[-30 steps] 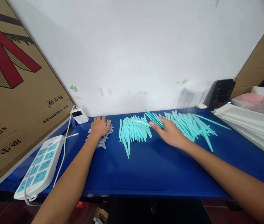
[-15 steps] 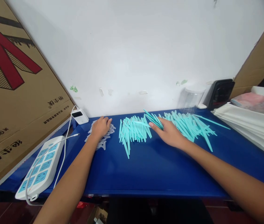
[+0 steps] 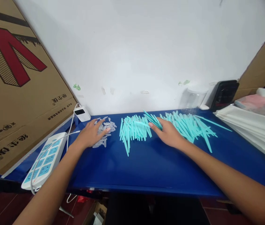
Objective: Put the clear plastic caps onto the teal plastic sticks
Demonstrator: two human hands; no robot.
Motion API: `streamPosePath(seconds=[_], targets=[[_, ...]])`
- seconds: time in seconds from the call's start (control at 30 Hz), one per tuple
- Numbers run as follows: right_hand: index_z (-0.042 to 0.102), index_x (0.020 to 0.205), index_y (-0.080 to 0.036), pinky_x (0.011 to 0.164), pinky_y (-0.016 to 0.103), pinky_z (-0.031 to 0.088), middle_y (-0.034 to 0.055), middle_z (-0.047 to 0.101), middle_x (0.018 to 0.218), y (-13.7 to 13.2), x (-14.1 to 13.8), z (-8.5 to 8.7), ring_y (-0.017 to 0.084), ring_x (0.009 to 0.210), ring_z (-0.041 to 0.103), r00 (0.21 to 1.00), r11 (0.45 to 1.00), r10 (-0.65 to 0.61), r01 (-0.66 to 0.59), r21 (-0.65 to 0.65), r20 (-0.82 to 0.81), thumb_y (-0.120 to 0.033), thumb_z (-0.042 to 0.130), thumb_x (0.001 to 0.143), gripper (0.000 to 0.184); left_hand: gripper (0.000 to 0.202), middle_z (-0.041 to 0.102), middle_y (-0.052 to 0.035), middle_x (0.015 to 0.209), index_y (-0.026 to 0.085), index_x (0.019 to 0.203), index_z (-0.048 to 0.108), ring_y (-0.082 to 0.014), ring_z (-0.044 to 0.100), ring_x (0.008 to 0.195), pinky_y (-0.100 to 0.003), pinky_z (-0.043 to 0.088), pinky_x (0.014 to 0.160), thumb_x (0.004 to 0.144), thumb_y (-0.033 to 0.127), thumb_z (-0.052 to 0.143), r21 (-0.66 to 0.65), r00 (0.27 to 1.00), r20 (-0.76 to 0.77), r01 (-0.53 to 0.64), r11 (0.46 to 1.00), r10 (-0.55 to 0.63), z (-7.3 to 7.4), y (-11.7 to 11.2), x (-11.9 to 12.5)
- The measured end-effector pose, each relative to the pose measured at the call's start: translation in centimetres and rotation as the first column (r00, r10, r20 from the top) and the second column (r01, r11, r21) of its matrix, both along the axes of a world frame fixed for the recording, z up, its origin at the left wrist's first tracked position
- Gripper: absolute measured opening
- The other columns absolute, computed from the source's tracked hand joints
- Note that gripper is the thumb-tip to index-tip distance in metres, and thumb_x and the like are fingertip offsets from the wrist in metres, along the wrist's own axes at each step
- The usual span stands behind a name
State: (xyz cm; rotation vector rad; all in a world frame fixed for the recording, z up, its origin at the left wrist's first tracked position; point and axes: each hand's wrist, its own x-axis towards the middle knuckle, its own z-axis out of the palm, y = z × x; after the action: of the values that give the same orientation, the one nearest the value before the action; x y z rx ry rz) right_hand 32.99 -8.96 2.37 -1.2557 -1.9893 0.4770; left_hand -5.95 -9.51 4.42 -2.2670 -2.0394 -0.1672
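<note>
My left hand (image 3: 92,132) rests at the left edge of a pile of small translucent plastic pieces (image 3: 106,126), fingers apart, nothing visible between them. A bundle of slim turquoise plastic sticks (image 3: 154,120) is gripped in my right hand (image 3: 169,132), with one stick pointing left from the thumb. Between my hands lies a heap of the same sticks (image 3: 134,128), its lower end trailing toward me. A second heap of turquoise sticks (image 3: 188,126) spreads to the right, beyond my right wrist.
On the blue table (image 3: 146,168), a white power strip (image 3: 44,161) and cable lie left, beside a small white device (image 3: 82,114). A large carton (image 3: 29,103) leans there. At back right stand a clear jar (image 3: 195,98), a black object (image 3: 224,93) and white bags (image 3: 247,125).
My left hand has moved left and toward me, its fingers spreading and uncovering more translucent pieces. My right hand keeps its bundle in nearly the same place. The view has shifted slightly.
</note>
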Motion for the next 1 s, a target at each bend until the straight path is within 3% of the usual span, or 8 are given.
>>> streamPosePath(seconds=[0.1,0.3,0.57,0.8,1.0], targets=[[0.048,0.081,-0.024,0.062,0.032,0.035,0.0007,0.058,0.072,-0.1,-0.1,0.0,0.021,0.065,0.051,1.000,1.000,0.001,-0.001,0.015,0.001,-0.062,0.047,0.103,0.043,0.085,0.036,-0.0183,0.167,0.025,0.162,0.040,-0.0418,0.034,0.152,-0.058,0.035,0.118,0.096,0.078,0.036,0.059,0.999,-0.042,0.002,0.998,0.001,-1.7,-1.6,0.4],[0.047,0.081,-0.024,0.062,0.032,0.036,0.0020,0.061,0.073,0.0,-0.3,-0.4,0.021,0.066,0.053,1.000,1.000,0.003,-0.004,0.029,0.015,-0.060,0.045,0.103,0.043,0.060,0.061,-0.0183,0.138,0.018,0.139,0.063,-0.0369,0.056,0.128,-0.050,0.047,0.106,0.104,0.058,0.035,0.216,0.996,-0.083,0.050,0.975,-0.033,-3.7,-1.2,0.9],[0.045,0.080,-0.024,0.063,0.032,0.034,0.0012,0.059,0.074,0.2,-0.2,-0.5,0.020,0.068,0.052,1.000,0.999,0.013,-0.012,0.030,-0.012,-0.059,0.045,0.104,0.042,0.038,0.064,-0.0138,0.108,0.018,0.111,0.067,-0.0312,0.062,0.105,-0.043,0.050,0.094,0.104,0.045,0.041,0.275,0.994,-0.016,0.108,0.955,-0.108,-3.9,-0.4,0.7],[0.035,0.077,-0.026,0.060,0.031,0.030,-0.0020,0.047,0.067,-0.1,-0.4,-0.6,0.018,0.062,0.044,1.000,1.000,0.015,-0.015,0.027,0.005,-0.059,0.045,0.103,0.043,0.041,0.068,-0.0118,0.104,0.020,0.103,0.064,-0.0280,0.066,0.093,-0.037,0.048,0.078,0.107,0.046,0.032,0.190,0.996,-0.028,0.093,0.977,-0.090,-3.4,0.4,0.8],[0.040,0.079,-0.025,0.064,0.032,0.034,0.0001,0.054,0.072,0.1,-0.3,-0.5,0.020,0.066,0.049,1.000,1.000,0.015,-0.015,0.021,-0.014,-0.059,0.045,0.103,0.042,0.042,0.072,-0.0100,0.094,0.021,0.098,0.062,-0.0282,0.068,0.086,-0.033,0.042,0.069,0.108,0.047,0.031,0.215,0.997,-0.031,0.079,0.973,-0.074,-2.8,1.2,0.6]])
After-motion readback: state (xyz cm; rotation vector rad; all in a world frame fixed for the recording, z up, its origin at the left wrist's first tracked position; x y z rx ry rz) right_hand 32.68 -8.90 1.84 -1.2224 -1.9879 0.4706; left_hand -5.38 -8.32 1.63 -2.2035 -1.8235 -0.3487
